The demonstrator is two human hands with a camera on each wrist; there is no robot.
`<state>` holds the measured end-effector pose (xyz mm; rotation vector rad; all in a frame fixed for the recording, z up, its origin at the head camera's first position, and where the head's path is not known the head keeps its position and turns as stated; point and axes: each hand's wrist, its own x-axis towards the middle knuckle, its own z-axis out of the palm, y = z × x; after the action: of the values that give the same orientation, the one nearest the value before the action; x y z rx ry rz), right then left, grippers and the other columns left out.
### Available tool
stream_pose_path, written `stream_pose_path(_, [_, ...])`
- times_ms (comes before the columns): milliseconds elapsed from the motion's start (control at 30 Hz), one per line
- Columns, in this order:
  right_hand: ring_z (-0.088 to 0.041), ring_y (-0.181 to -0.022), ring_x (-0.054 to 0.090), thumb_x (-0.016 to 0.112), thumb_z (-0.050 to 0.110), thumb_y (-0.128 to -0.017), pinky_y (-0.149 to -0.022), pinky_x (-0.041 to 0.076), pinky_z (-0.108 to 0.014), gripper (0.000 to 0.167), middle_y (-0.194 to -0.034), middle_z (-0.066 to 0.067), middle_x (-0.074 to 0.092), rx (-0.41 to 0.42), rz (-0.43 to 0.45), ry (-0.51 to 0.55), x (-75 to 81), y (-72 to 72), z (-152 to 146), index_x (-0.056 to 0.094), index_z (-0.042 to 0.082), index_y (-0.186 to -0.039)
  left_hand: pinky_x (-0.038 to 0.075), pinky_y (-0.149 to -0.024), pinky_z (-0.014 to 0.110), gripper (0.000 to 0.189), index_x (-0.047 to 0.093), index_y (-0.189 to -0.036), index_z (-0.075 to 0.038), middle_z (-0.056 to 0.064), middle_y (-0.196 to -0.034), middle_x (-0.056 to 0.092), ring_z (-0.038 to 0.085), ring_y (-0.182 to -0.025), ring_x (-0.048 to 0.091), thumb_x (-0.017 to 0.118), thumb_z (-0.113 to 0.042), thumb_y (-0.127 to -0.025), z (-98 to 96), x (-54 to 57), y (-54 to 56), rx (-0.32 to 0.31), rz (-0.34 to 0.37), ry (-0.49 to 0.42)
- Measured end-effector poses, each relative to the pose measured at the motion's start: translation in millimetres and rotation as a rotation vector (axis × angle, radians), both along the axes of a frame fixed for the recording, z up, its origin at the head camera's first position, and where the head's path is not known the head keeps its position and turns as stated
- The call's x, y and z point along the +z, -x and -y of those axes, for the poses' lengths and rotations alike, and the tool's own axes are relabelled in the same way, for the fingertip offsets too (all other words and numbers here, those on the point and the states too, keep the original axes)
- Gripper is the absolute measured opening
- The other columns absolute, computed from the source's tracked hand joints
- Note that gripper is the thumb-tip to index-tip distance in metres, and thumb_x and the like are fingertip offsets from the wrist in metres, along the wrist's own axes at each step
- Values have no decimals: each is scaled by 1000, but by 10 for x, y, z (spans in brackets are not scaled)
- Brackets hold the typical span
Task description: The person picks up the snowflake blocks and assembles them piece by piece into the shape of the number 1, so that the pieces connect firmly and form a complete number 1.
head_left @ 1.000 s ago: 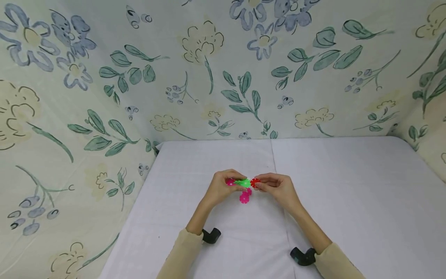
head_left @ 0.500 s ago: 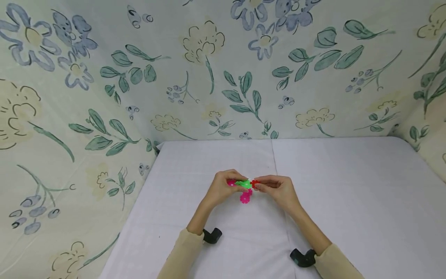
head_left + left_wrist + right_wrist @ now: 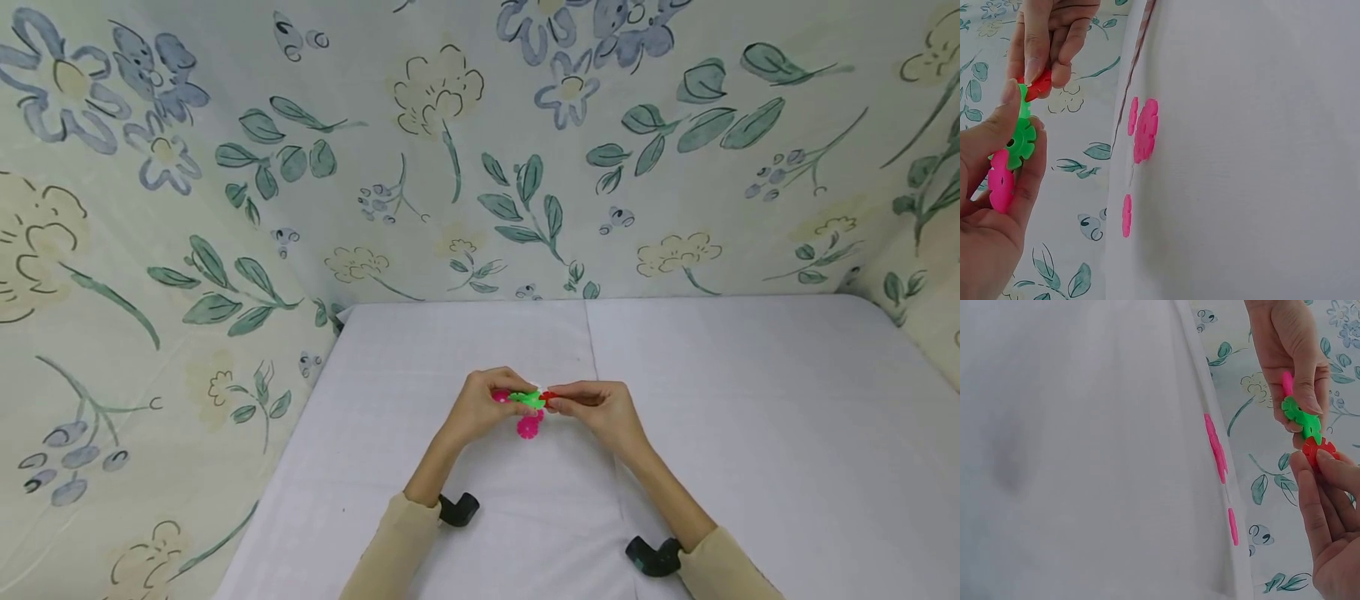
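Above the table, my left hand (image 3: 477, 410) pinches a short chain of notched plastic discs. It is made of green discs (image 3: 1020, 144) with a pink disc (image 3: 1001, 180) joined at the near end. From the other side my right hand (image 3: 603, 407) pinches a red notched disc (image 3: 1319, 450) between thumb and fingers. The red disc meets the edge of the green one; whether their slots are fully interlocked I cannot tell. Just below the hands, loose pink discs (image 3: 528, 427) lie on the table; the left wrist view shows a larger-looking one (image 3: 1146, 131) and two seen edge-on.
A white cloth covers the table (image 3: 750, 433). Floral fabric (image 3: 442, 167) hangs behind it and along the sides. Black wrist camera mounts (image 3: 459, 509) stick out from both beige sleeves (image 3: 393, 542).
The red disc has turned from facing the head camera to nearly edge-on against the green disc. Both hands have shifted very slightly toward the person. The pink discs on the table stay put.
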<state>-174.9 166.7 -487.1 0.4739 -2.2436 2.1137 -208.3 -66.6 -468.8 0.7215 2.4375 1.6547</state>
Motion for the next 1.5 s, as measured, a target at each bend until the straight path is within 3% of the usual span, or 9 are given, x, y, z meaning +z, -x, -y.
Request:
stream_pose_path(200, [-15,-90,80,77,4,-91,-79,64,-28,26,-111,-28,75,-11,26,-41,-4,2,25,75,-6,-115,58,-94,32,34,80,-114,-11,-2,-110,77,16,-108,69,89,-12,-81,43,19,7,-3,-1,10])
stream_pose_path(333, [-21,-87,80,75,6,-94,-78,64,-36,26,-109,-29,75,-12,48,-61,-13,18,24,73,-7,-117,59,-98,37,38,79,-119,-14,-4,-116,76,16,-111,69,88,-13,-82,53,22,18,-1,-26,22])
stream_pose_path(567, [-19,-83,80,71,3,-97,-79,63,-44,27,-109,-31,74,-28,113,-8,-7,3,12,69,-11,-120,58,-97,30,34,79,-119,-11,0,-115,77,16,-112,69,85,-9,-85,-25,-3,-10,-25,-100,39])
stream_pose_path(800, [-22,-81,80,70,2,-96,-77,64,-40,30,-103,-22,78,-29,153,42,-24,-1,26,67,-17,-120,58,-94,27,31,80,-115,-10,0,-113,78,16,-108,70,85,-7,-84,-90,-4,-52,-5,-148,79])
stream_pose_path(1000, [-17,-80,79,72,5,-97,-77,65,-40,31,-101,-15,80,-17,178,57,-23,-10,51,68,-14,-120,58,-90,25,30,81,-114,-9,1,-107,78,17,-101,71,86,-8,-84,-123,-20,-76,8,-192,100])
stream_pose_path(1333, [-22,-84,80,70,8,-98,-80,64,-44,30,-103,-17,79,-9,175,37,-39,-16,51,69,-10,-122,59,-85,22,28,82,-108,-8,1,-103,79,13,-97,70,87,-6,-81,-98,5,-78,39,-164,80])
stream_pose_path(1500, [-31,-86,80,71,6,-97,-80,64,-45,32,-103,-19,78,-20,176,61,-27,-19,45,68,-12,-123,58,-91,27,30,82,-109,-8,2,-108,78,16,-104,69,88,-4,-80,-96,24,-82,42,-196,129])
